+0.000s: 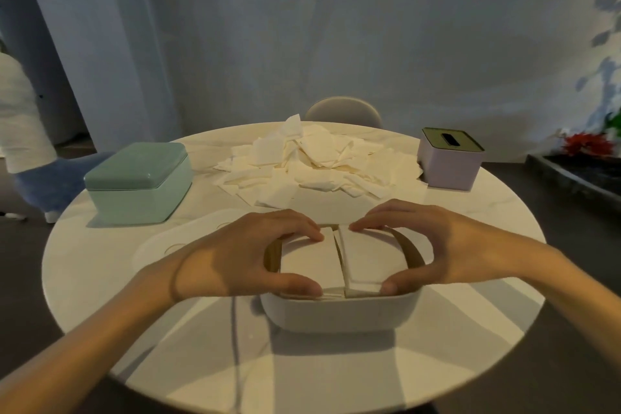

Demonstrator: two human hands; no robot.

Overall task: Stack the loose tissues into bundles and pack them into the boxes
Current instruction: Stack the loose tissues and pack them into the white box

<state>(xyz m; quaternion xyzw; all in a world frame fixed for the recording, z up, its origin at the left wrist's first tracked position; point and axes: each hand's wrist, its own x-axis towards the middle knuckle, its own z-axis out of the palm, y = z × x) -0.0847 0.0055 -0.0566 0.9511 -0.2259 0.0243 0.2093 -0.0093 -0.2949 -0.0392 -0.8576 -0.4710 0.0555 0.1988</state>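
Both forearms reach in from the near edge of the round white table [100,279], wrists bent inward. The left hand [242,255] curls over the left tissue bundle [311,262], fingers on its far edge and thumb on its near edge; the right hand [443,245] grips the right tissue bundle [368,255] the same way. The two bundles sit side by side in the open white box [336,312]. Beyond lie the loose tissues [316,165], between a closed green box [137,180] and a lilac box [450,158]
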